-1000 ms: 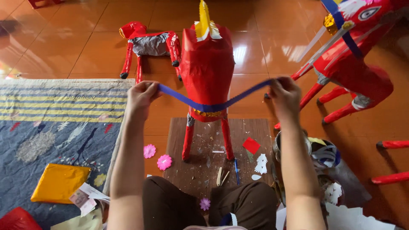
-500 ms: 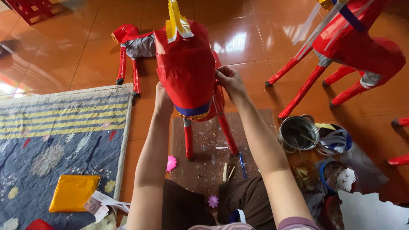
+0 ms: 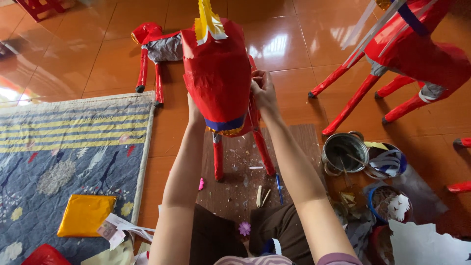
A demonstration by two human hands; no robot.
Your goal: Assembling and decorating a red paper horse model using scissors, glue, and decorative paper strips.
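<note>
A red paper horse figure (image 3: 218, 73) stands on a brown board (image 3: 294, 147) in front of me, with a yellow crest on top and a blue strip (image 3: 224, 123) wrapped round its lower body above a gold fringe. My right hand (image 3: 262, 88) presses against the figure's right side, fingers bent on the paper. My left hand (image 3: 192, 108) reaches behind the figure's left side and is mostly hidden by it. Both forearms stretch up from my lap.
A smaller red and grey figure (image 3: 157, 46) stands behind on the tiled floor. Another large red figure (image 3: 417, 54) is at the right. A metal pot (image 3: 343, 152), bowls of paper scraps (image 3: 387, 162), a striped rug (image 3: 64, 147) and a yellow packet (image 3: 86, 213) lie around.
A second ago my hands held the blue strip stretched out wide on both sides. They have since come in against the figure, and the strip now sits wrapped round its body.
</note>
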